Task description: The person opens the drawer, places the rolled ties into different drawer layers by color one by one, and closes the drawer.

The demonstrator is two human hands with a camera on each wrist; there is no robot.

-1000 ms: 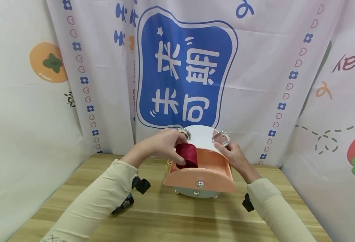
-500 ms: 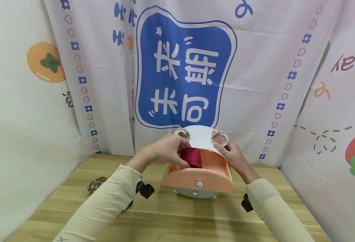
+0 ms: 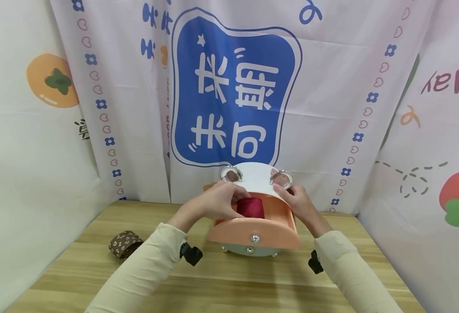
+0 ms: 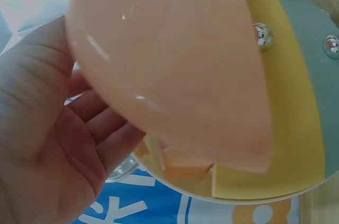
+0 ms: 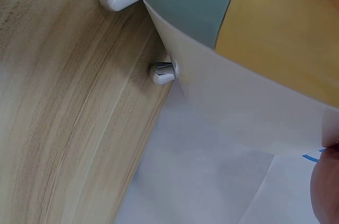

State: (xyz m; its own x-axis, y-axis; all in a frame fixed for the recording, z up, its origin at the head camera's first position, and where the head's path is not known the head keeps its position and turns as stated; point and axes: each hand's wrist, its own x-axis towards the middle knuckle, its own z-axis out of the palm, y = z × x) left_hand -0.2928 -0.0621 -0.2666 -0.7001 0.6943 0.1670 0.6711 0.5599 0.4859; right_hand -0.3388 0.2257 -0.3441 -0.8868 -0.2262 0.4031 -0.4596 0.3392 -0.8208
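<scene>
only the head view shows red fabric (image 3: 251,208) in the drawer (image 3: 237,230).

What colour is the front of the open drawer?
Peachy orange; the drawer front shows best in the left wrist view.

The left forearm (image 3: 139,266) and right forearm (image 3: 352,271), both sleeved, reach forward and slant inward. The left hand (image 3: 221,201) arches with fingers bent and thumb opposed in a pinch — its palm shows in the left wrist view, the thumb's tip hidden. The right hand (image 3: 301,201) grips, thumb angled inward and up — its other fingers mostly out of sight.
</scene>
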